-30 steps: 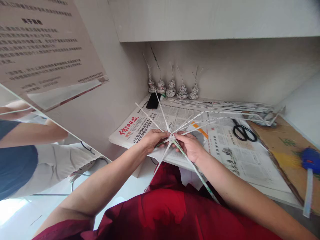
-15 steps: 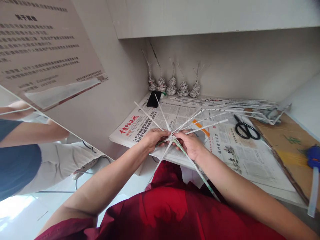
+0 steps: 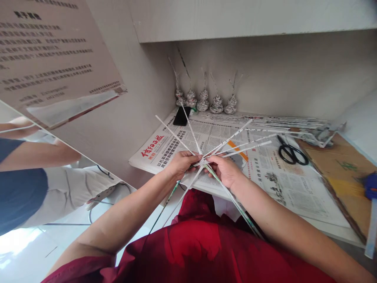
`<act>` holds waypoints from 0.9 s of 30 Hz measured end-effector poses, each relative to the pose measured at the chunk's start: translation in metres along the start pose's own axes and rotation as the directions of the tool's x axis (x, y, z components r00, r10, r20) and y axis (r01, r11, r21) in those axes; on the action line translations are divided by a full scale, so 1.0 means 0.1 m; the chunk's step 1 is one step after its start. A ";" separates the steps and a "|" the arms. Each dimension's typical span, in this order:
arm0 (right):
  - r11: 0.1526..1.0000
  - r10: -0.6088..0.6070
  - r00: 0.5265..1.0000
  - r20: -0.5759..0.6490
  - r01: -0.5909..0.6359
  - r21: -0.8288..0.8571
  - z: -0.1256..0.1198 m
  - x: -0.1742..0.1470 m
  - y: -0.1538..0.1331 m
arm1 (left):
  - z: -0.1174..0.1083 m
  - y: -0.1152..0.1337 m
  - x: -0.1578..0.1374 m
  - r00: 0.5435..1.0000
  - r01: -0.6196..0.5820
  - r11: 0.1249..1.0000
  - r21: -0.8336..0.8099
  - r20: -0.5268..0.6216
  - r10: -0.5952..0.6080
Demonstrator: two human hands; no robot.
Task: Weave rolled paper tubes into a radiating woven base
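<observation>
Thin rolled newspaper strips (image 3: 229,140) cross at a small woven centre (image 3: 202,161) and fan outward like spokes. From the left, my left hand (image 3: 184,163) pinches the crossing between thumb and fingers. My right hand (image 3: 224,169) grips it from the right, its thumb and fingertips close to the other hand's. Several spokes point away over the table, and others hang down toward my lap, some with green print. Both hands hold the piece just above the table's front edge. My palms and some fingertips hide part of the weave.
Newspaper sheets (image 3: 203,133) cover the table. A black phone (image 3: 182,116) lies near several gourd-shaped woven pieces (image 3: 203,103). Loose paper rolls (image 3: 265,121) lie along the back; black-handled scissors (image 3: 291,154), cardboard (image 3: 338,169) and a blue glue gun (image 3: 371,185) are right. Another person (image 3: 23,177) is at left.
The spokes have shifted slightly: one on the right now points up more freely, and a green-printed strip shows below my left hand. Both hands keep their hold on the crossing.
</observation>
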State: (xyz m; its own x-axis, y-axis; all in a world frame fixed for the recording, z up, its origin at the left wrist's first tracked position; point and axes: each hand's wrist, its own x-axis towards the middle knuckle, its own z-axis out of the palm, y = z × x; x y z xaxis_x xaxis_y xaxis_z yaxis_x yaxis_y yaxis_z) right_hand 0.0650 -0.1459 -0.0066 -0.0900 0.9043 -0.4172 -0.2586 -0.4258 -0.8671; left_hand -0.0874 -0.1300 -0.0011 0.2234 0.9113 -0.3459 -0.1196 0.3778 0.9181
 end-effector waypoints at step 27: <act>0.999 -0.043 0.998 -0.037 0.044 0.029 0.04 0.00 -0.01 | 0.01 0.00 0.16 1.000 -0.003 0.998 -0.070 -0.006 0.002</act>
State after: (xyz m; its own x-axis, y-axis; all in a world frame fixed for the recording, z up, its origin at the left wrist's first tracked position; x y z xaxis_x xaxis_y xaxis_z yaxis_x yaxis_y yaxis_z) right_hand 0.0617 -0.1457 -0.0044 -0.0437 0.9200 -0.3894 -0.2901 -0.3847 -0.8763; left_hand -0.0833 -0.1157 -0.0059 0.2173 0.9131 -0.3449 -0.1878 0.3858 0.9033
